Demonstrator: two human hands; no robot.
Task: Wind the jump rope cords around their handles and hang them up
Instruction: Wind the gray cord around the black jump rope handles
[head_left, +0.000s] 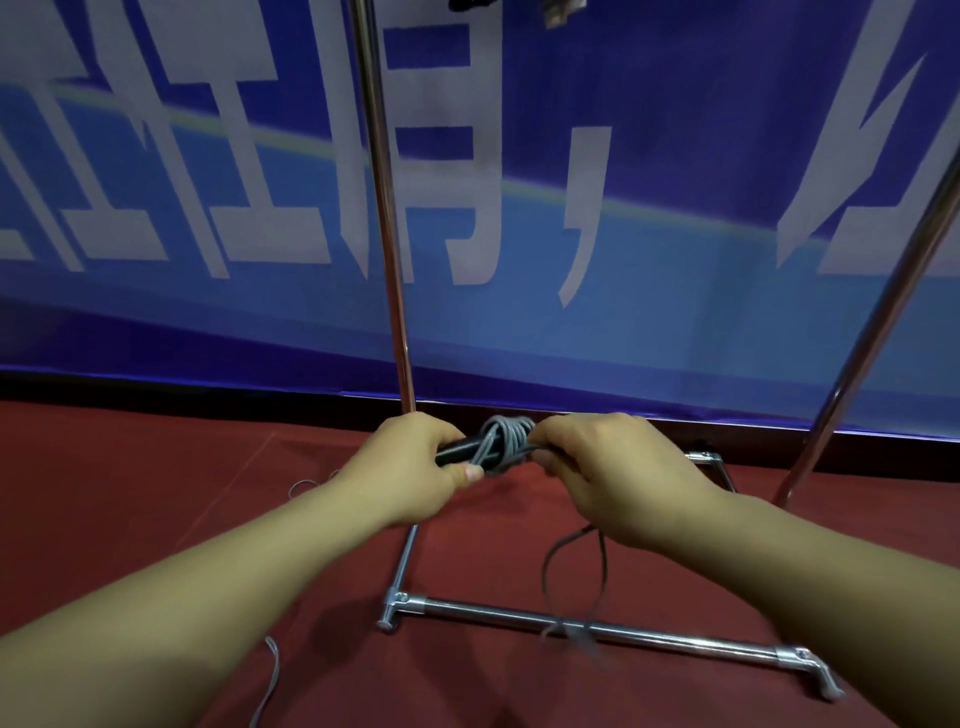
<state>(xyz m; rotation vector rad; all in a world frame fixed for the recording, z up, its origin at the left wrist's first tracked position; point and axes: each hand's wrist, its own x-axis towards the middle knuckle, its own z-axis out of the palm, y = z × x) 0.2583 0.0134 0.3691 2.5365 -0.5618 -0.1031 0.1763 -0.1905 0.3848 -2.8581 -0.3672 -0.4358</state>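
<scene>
At the centre of the frame, a little below the middle, the black handles (460, 450) of a jump rope are held level between two hands, with several turns of grey cord (506, 439) already bunched around them. The left hand (415, 467) is curled round the left end of the handles, its thumb pressed against the near side beside the wraps. The right hand (618, 473) is closed over the right end, its fingers (550, 460) bent around the cord and handle; exactly what is pinched beneath them is hidden. From under the right hand a loose length of cord (571, 587) hangs down in a blurred loop toward the lower bar of a chrome rack (597, 631), which stands on the red carpet (156, 493) in front of a blue banner (208, 182). Thin stray cord (270, 675) is seen on the carpet at the lower left. The winding step is judged to be in hand and partly done, since slack is still unwound. The next move would call for the remaining length to be drawn up and laid around the handles in tight turns, the end secured, before the bundle is lifted to the top of the rack, which lies outside the frame.
</scene>
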